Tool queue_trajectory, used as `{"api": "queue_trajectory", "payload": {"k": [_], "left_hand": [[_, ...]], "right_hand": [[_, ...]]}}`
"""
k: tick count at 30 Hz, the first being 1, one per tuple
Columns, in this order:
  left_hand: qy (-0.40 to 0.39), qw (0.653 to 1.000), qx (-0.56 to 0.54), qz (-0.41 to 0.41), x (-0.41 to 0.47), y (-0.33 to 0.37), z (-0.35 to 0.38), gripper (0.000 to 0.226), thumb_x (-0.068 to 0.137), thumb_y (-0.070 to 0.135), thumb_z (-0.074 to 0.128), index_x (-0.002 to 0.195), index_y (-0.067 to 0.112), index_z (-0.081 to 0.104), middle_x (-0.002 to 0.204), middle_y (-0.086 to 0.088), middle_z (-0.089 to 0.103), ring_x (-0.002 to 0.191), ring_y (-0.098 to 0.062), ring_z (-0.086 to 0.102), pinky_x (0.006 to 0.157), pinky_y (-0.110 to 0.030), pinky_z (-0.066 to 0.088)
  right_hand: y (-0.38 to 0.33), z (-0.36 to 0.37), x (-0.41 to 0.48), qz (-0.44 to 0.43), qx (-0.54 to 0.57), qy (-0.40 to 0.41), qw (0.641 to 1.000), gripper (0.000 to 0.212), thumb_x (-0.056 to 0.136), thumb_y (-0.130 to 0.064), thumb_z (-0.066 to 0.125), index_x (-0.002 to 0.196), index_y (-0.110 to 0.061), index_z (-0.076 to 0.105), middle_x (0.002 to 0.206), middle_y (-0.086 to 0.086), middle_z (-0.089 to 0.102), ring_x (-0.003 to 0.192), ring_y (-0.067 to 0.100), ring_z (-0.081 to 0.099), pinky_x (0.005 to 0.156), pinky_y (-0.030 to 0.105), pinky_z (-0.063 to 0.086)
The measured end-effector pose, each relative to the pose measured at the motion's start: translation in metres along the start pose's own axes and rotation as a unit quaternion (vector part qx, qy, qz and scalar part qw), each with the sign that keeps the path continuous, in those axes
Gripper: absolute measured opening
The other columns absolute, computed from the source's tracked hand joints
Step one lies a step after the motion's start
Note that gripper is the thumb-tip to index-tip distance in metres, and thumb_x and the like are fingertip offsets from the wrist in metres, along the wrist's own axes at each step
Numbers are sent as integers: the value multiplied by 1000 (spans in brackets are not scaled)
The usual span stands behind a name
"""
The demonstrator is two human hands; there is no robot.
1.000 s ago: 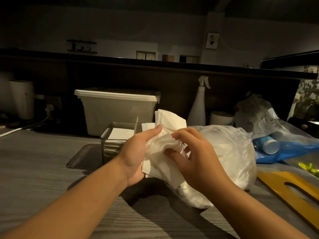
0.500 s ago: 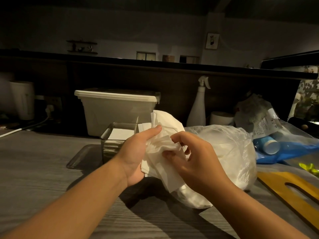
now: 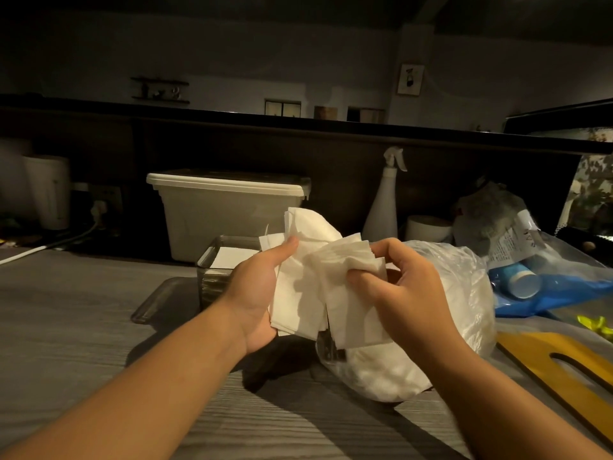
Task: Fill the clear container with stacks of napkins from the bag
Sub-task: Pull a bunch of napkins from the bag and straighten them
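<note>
— On the near table (image 3: 99, 360), what surface?
— Grey wood-grain, matte, with two bare forearms coming in over it.
— Hands?
— Held above the table, in front of the bag. The left hand (image 3: 255, 293) grips a loose sheaf of napkins (image 3: 305, 287). Its thumb lies flat across the front sheets; its fingers are hidden behind the paper. The right hand (image 3: 408, 293) pinches a fanned bundle of the same napkins between the thumb and curled fingers.
— Paper?
— White, thin and soft, in square-cut sheets. The edges are uneven and the corners splay downward.
— The bag?
— The bag (image 3: 464, 293) is crinkled translucent plastic, rounded and full of white. It sits on the table just behind and under the right hand.
— And the clear container?
— The clear container (image 3: 215, 277) is square and glassy-walled. It stands just beyond the left hand, with flat white napkins lying inside it. A flat clear lid (image 3: 159, 300) lies against its left side.
— To the right?
— A yellow board (image 3: 564, 366) with a long slot. Past it lies a blue plastic pack (image 3: 547, 290).
— Farther back?
— A pale lidded tub (image 3: 225, 214), rectangular, stands against the dark counter wall. A white conical spray bottle (image 3: 384, 204) stands to its right.
</note>
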State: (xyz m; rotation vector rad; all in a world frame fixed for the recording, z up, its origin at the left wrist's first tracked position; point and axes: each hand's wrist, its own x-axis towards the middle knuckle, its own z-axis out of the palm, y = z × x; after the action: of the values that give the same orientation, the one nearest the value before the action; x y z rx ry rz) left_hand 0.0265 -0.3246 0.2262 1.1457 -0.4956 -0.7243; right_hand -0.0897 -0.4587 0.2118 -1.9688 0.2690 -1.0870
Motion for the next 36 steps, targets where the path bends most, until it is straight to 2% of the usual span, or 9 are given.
{"api": "queue_trajectory", "payload": {"k": [4,8,11,17,22,24,27,31,36], "left_hand": [[-19,1000,-4,-3,2,-1,-2,35,96,42,51,111,18,73,104,-13,75,91,-34,72,86,-50,54],[-55,998,2,11,-2,-2,0,29,91,38,57,97,18,78,96,-14,76,78,-30,73,76,-44,56],[-49,998,29,41,-2,-4,1,25,82,31,67,102,20,76,100,-15,75,87,-33,73,76,-49,58],[10,997,42,62,-2,-1,1,22,92,31,65,108,17,69,91,-10,77,80,-28,75,70,-43,59],[20,991,104,83,-2,4,-3,21,91,33,67,106,18,68,86,-4,77,77,-21,75,67,-39,58],[22,981,164,98,-3,3,0,13,92,33,65,94,21,68,76,4,76,71,-17,72,65,-33,54],[1,962,250,112,-4,1,4,13,93,37,59,97,27,65,90,1,72,88,-16,64,67,-28,46],[-21,943,314,108,-3,-1,1,3,98,31,55,96,33,56,96,5,62,87,-10,57,62,-19,40],[-33,946,309,92,-1,1,2,10,99,25,55,106,22,62,97,-3,65,86,-15,61,58,-18,49]], "right_hand": [[2,1,0,3,-7,-26,1000,13,83,-23,75,90,-29,66,91,-11,70,84,11,68,67,30,60],[2,3,-3,-29,-67,-29,997,14,85,-25,75,91,-31,64,92,-12,68,84,5,66,65,23,59],[1,2,-2,-42,-82,-25,995,14,86,-25,75,92,-30,64,92,-11,68,84,5,65,65,21,58],[0,-1,1,-29,-38,-31,998,14,85,-21,74,90,-30,64,85,-12,67,80,3,64,63,22,56],[-9,-20,10,-38,75,-47,995,17,69,-24,68,84,-20,64,77,-5,67,74,12,65,61,22,52],[-10,-25,10,-81,23,-81,993,15,73,-22,69,87,-21,65,81,-8,67,78,10,64,65,21,53],[-8,-22,7,-129,-65,-115,983,17,82,-15,75,91,-25,67,87,-14,67,85,8,64,73,16,52],[-6,-19,5,-151,-137,-90,975,35,82,-10,77,97,-37,61,92,-21,66,91,0,61,74,15,53],[-6,-15,4,-133,-79,-50,987,39,81,-9,77,100,-35,57,97,-21,62,91,3,60,70,16,53]]}}
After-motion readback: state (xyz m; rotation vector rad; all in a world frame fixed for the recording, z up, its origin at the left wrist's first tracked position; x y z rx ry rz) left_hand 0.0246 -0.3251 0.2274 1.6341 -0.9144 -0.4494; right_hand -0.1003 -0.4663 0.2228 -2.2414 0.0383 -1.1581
